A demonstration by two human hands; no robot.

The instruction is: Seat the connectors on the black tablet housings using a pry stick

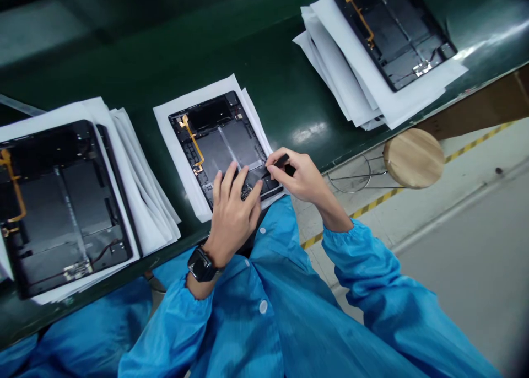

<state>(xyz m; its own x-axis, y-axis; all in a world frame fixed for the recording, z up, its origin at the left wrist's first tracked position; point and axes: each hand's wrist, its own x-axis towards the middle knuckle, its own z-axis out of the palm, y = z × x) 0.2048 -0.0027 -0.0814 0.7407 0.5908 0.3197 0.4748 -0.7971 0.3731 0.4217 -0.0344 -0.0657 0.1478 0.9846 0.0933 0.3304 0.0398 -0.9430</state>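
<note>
An opened tablet housing (pixel 215 138) lies face up on white sheets (pixel 167 127) in front of me, with an orange flex cable (pixel 192 138) along its left side. My left hand (pixel 233 212) rests over its lower edge, fingers stretched out and slightly apart, hiding part of the lower board. A slim black tool that looks like tweezers (pixel 281 161) is pinched in my right hand (pixel 300 177). Its tapered tip points down into the housing's lower right corner, near my left fingertips. Whatever the tip touches is too small to make out.
Another open tablet housing (pixel 45 201) lies at the left on a stack of white sheets (pixel 142 196). A third housing (pixel 399 31) tops a stack at the upper right. The green bench (pixel 285 69) ends before a round wooden stool (pixel 414 158).
</note>
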